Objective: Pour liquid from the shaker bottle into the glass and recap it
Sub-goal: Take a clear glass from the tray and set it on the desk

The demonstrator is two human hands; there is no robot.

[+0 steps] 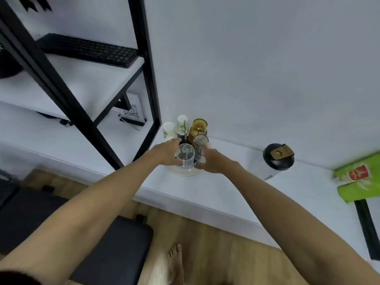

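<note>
A person reaches both arms across a white desk point(236, 188) to a round cup rack point(185, 171) standing by the wall. The left hand point(167, 152) is wrapped around a clear glass point(186, 156) at the rack's near edge, apparently to lift it free for pouring. The right hand point(209, 161) is pressed against the rack's other side, seemingly steadying it; whether its fingers are closed on anything cannot be told. Paper cups point(174, 126) and an amber glass point(198, 127) sit further back on the rack. The shaker bottle point(275, 161) stands well apart to the right, upright, its black lid point(278, 156) shut, untouched and waiting for the pour.
</note>
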